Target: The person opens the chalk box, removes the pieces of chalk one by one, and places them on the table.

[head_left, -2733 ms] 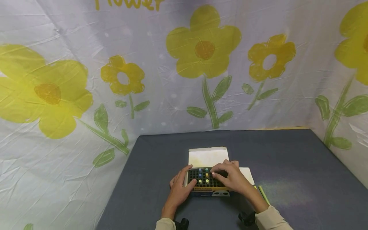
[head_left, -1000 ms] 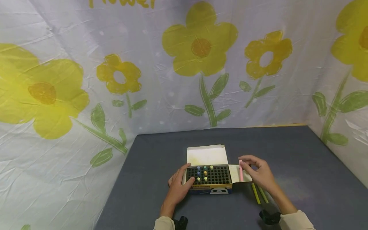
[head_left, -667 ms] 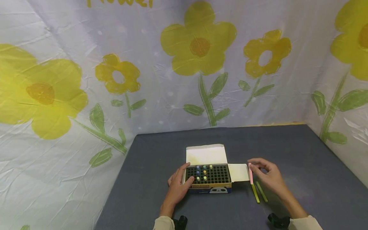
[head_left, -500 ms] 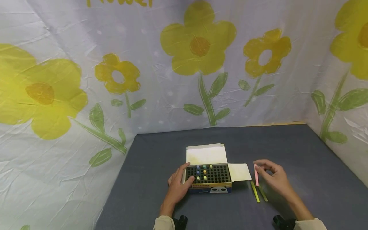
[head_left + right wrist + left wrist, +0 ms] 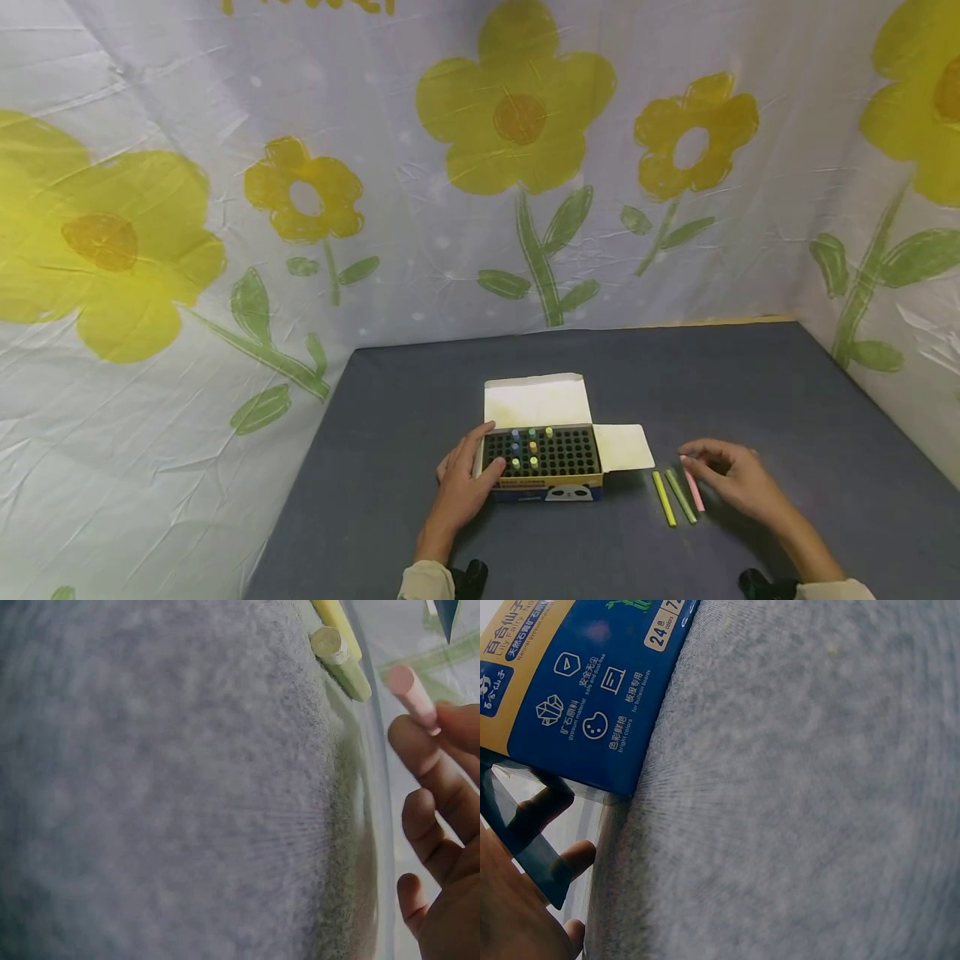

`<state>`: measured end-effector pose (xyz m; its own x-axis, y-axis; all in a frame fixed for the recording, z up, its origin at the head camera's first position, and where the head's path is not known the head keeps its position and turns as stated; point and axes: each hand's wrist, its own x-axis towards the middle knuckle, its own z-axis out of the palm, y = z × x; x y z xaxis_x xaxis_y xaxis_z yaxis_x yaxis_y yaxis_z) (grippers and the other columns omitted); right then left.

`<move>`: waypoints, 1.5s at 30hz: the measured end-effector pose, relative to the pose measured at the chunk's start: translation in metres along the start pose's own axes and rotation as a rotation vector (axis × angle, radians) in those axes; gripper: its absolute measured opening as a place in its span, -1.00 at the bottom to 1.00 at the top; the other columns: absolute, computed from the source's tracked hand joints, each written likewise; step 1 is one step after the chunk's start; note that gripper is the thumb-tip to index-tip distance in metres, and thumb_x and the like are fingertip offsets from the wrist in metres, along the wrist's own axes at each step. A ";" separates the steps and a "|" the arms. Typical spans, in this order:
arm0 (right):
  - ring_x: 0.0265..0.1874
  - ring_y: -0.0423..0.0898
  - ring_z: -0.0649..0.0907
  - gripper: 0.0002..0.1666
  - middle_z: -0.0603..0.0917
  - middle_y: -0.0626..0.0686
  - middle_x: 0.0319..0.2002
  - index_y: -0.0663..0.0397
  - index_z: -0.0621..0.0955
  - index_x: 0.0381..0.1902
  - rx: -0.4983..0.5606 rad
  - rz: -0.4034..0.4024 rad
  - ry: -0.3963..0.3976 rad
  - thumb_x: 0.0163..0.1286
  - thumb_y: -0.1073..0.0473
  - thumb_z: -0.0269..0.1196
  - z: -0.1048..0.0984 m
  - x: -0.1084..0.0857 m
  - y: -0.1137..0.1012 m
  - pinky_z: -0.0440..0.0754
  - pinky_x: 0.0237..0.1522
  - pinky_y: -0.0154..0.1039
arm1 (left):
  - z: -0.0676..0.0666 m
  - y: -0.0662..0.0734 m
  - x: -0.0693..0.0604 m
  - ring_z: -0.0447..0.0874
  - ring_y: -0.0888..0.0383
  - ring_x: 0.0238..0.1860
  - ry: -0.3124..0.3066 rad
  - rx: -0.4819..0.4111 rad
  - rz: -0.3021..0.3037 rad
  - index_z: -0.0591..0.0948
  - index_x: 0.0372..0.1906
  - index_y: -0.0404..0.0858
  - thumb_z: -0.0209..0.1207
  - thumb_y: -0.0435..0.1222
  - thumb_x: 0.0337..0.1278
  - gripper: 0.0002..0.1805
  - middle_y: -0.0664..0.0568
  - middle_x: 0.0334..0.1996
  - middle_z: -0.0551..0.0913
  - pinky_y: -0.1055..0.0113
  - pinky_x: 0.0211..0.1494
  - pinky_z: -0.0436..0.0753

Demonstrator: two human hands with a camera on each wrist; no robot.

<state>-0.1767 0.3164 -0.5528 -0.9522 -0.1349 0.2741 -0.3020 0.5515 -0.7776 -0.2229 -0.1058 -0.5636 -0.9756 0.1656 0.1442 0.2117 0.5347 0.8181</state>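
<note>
A chalk box (image 5: 550,483) stands with its lid raised, its black holed insert (image 5: 577,450) holding several coloured chalks. At its left end my left hand (image 5: 459,498) grips the box, thumb at the near corner and forefinger at the far one. In the left wrist view fingers (image 5: 576,859) show beside a side flap (image 5: 532,862). Between thumb and forefinger, my right hand (image 5: 738,482) pinches a pink chalk stick (image 5: 695,490) by its far end. The stick slants beside a green chalk (image 5: 681,497) and a yellow chalk (image 5: 663,498); in the right wrist view it looks tilted up off the table.
The box's white lid (image 5: 537,400) points to the back, and a white side flap (image 5: 624,447) sticks out to the right. Dark grey cloth covers the table (image 5: 420,400). A flower-printed curtain (image 5: 420,292) hangs behind it.
My right hand has drawn the pink chalk out of the insert and carried it right, past the flap, then lowered it to the right of the green chalk. My left hand stays on the box.
</note>
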 end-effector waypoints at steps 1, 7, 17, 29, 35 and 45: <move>-0.54 -0.27 0.65 -0.83 0.75 -0.06 -0.41 0.15 0.71 -0.05 -0.011 -0.016 -0.005 0.46 0.25 0.28 0.000 0.000 0.001 0.53 -0.52 -0.32 | 0.000 0.000 0.000 0.23 -0.16 0.54 0.001 -0.001 0.000 0.32 0.47 0.35 0.20 0.06 0.35 -0.37 0.10 0.49 0.38 -0.29 0.47 -0.14; -0.55 -0.41 0.64 -0.90 0.72 -0.29 -0.51 -0.02 0.75 -0.15 -0.152 -0.034 -0.013 0.40 0.22 0.34 0.001 0.001 0.001 0.27 -0.05 -0.06 | 0.001 -0.002 0.000 0.23 -0.17 0.53 0.007 0.003 0.001 0.32 0.47 0.38 0.19 0.07 0.35 -0.37 0.10 0.49 0.39 -0.30 0.47 -0.13; -0.42 -0.38 0.60 -0.84 0.74 -0.33 -0.42 -0.21 0.76 -0.24 -0.400 -0.060 -0.013 0.25 0.19 0.45 0.004 0.002 -0.001 0.10 -0.18 -0.09 | 0.001 -0.003 0.001 0.25 -0.15 0.53 0.005 0.003 0.009 0.32 0.47 0.36 0.19 0.07 0.35 -0.37 0.11 0.49 0.38 -0.31 0.45 -0.11; -0.39 -0.28 0.61 -0.89 0.74 -0.31 -0.40 -0.20 0.77 -0.24 -0.439 -0.017 -0.036 0.29 0.16 0.42 0.003 0.004 -0.006 0.13 -0.17 -0.08 | 0.001 -0.003 0.001 0.22 -0.17 0.54 -0.002 0.004 0.006 0.31 0.47 0.37 0.19 0.09 0.35 -0.37 0.09 0.50 0.37 -0.30 0.47 -0.11; -0.56 -0.42 0.52 -0.88 0.70 -0.27 -0.48 -0.07 0.75 -0.15 -0.320 -0.043 0.050 0.36 0.19 0.38 0.003 0.010 -0.013 0.22 -0.19 -0.08 | 0.001 -0.003 0.001 0.23 -0.18 0.54 0.004 -0.002 0.007 0.31 0.47 0.38 0.19 0.10 0.35 -0.37 0.09 0.50 0.38 -0.31 0.47 -0.11; -0.40 -0.30 0.55 -0.69 0.67 -0.08 -0.33 0.07 0.70 0.06 -0.042 -0.111 0.178 0.36 0.30 0.36 0.022 0.025 -0.039 0.47 -0.39 -0.32 | 0.001 -0.004 0.001 0.23 -0.16 0.54 -0.001 -0.005 0.002 0.31 0.47 0.39 0.19 0.08 0.35 -0.37 0.10 0.50 0.37 -0.31 0.47 -0.12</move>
<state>-0.1901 0.2732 -0.5284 -0.8888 -0.0514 0.4554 -0.3990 0.5756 -0.7138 -0.2247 -0.1071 -0.5676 -0.9751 0.1672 0.1455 0.2134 0.5299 0.8208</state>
